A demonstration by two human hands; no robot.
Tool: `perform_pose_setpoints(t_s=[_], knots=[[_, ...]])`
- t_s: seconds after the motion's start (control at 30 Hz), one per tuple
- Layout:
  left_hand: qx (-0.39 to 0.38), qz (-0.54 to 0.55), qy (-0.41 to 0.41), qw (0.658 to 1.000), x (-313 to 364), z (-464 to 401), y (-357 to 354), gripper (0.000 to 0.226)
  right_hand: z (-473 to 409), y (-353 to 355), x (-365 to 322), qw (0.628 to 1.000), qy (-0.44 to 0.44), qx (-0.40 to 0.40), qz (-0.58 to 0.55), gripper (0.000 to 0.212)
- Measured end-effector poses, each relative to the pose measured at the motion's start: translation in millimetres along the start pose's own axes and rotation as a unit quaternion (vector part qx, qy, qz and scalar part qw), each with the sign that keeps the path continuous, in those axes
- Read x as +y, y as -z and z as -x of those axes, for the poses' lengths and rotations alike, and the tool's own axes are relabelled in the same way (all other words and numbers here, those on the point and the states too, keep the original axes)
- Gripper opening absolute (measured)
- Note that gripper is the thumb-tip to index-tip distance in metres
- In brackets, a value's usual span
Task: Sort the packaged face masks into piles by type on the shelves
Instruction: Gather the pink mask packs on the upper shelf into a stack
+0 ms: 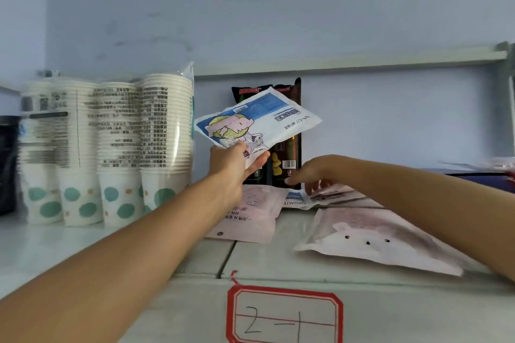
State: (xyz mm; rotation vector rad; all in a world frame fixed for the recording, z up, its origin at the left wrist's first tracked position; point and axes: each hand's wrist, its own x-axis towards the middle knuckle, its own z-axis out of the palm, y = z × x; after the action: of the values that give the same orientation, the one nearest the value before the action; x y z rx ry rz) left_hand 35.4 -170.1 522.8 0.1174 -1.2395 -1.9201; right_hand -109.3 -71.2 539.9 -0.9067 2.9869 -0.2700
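My left hand (235,168) holds a blue-and-white cartoon mask pack (257,122) by its lower edge, lifted above the shelf (250,262). My right hand (312,175) reaches down at the back, its fingers touching another blue-and-white pack (298,199) that lies flat there with more packs beside it. A pink mask pack (255,217) lies flat below my left hand. A second pink pack with a bear face (370,239) lies to the right, under my right forearm.
Several stacks of dotted paper cups in plastic wrap (111,147) stand at the left. Dark snack bags (284,164) stand against the back wall behind the masks. A red-framed label reading 2-1 (284,317) is on the shelf's front edge. A shelf rail (348,60) runs above.
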Motion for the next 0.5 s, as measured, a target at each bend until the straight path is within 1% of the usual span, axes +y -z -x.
perform_pose_setpoints(t_s=[0.03, 0.1, 0.17, 0.2, 0.27, 0.3, 0.37, 0.4, 0.5], knots=[[0.006, -0.010, -0.006, 1.000, -1.3, -1.7, 1.1, 0.028, -1.9, -5.1, -4.7, 1.000, 0.001, -0.006, 0.028, 0.044], [0.005, -0.032, -0.007, 0.999, -4.4, -2.8, 2.5, 0.027, -7.1, -12.7, -8.7, 0.999, -0.003, -0.028, 0.034, 0.045], [-0.001, -0.056, 0.000, 0.998, -7.0, -2.7, 3.4, 0.026, -14.7, -16.5, -8.2, 0.999, -0.023, -0.041, -0.023, 0.034], [-0.003, -0.064, 0.006, 0.998, -7.9, -2.2, 3.2, 0.026, -16.0, -17.8, -7.9, 0.997, -0.040, -0.036, -0.049, 0.033], [0.001, -0.076, 0.021, 0.997, -9.7, -0.8, 2.8, 0.026, -19.3, -20.0, -5.8, 0.995, -0.066, -0.029, -0.075, 0.044], [0.005, -0.083, 0.025, 0.996, -10.5, -0.3, 3.2, 0.027, -19.2, -20.9, -5.9, 0.993, -0.071, -0.031, -0.086, 0.044], [0.014, -0.093, 0.024, 0.995, -12.0, 0.0, 5.4, 0.027, -15.9, -21.6, -7.1, 0.991, -0.066, -0.027, -0.111, 0.029], [0.021, -0.097, 0.023, 0.995, -12.7, -0.4, 6.9, 0.027, -11.8, -21.4, -7.2, 0.990, -0.059, -0.027, -0.128, 0.029], [0.039, -0.101, 0.018, 0.994, -15.2, -1.5, 11.1, 0.026, 6.2, -20.5, -12.6, 0.986, -0.037, -0.027, -0.161, 0.047]])
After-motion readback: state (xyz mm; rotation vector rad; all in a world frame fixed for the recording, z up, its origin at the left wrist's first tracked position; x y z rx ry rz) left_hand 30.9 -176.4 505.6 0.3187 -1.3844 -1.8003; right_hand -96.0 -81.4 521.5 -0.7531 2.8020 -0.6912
